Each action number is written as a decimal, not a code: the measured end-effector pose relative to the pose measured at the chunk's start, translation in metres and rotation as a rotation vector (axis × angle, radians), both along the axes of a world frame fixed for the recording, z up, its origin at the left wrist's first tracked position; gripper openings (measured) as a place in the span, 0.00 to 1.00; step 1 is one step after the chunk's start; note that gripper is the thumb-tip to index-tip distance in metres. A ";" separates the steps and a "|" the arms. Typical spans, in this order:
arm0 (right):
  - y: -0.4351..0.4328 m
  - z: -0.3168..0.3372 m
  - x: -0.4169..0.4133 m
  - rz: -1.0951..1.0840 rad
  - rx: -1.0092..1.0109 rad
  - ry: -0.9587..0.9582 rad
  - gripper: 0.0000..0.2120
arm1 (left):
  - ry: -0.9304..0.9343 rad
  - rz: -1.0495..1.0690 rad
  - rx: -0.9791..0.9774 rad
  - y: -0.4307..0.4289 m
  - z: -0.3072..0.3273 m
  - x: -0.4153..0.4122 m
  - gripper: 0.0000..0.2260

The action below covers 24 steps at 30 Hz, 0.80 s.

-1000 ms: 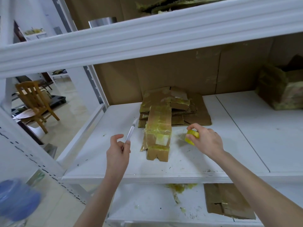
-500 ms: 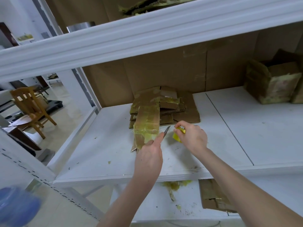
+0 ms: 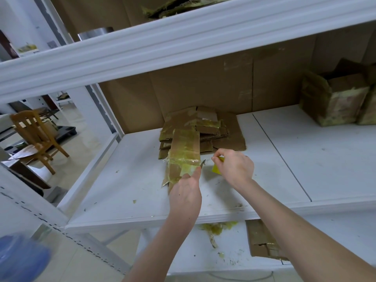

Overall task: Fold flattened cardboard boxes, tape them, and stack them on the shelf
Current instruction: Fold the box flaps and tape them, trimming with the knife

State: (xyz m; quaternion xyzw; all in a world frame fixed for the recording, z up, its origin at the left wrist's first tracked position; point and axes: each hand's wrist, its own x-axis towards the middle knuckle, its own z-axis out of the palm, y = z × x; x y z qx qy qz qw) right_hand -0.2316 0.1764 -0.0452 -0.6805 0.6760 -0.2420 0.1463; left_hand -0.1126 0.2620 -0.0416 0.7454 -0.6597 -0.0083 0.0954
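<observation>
A pile of flattened cardboard boxes [image 3: 205, 129] with old yellowish tape lies on the white shelf [image 3: 284, 159]. The top flattened box [image 3: 183, 153] sticks out toward me. My left hand [image 3: 186, 192] grips a small utility knife [image 3: 202, 162], its blade tip pointing at the box's right edge. My right hand [image 3: 234, 169] holds a yellow tape roll [image 3: 216, 169] just right of the blade, with thumb and forefinger pinched near the roll's top.
Two folded taped boxes [image 3: 335, 98] stand at the back right of the shelf. Cardboard sheets line the back wall. The lower shelf holds a flattened box [image 3: 262, 241] and tape scraps [image 3: 213, 231]. A wooden chair [image 3: 36, 135] stands on the floor at left.
My left hand has swung the knife from left of the box to its right edge, beside the tape roll. My right hand stayed near the roll. The view shifted left.
</observation>
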 end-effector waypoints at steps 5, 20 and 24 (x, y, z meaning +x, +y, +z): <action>-0.002 0.007 -0.004 -0.017 -0.003 0.030 0.09 | -0.027 -0.021 -0.044 0.003 0.001 -0.001 0.30; 0.008 0.013 0.000 0.042 -0.040 0.139 0.11 | -0.112 -0.084 0.004 -0.017 0.008 -0.008 0.24; 0.011 0.015 0.001 0.050 -0.054 0.138 0.10 | -0.112 -0.083 -0.011 -0.022 0.009 -0.008 0.19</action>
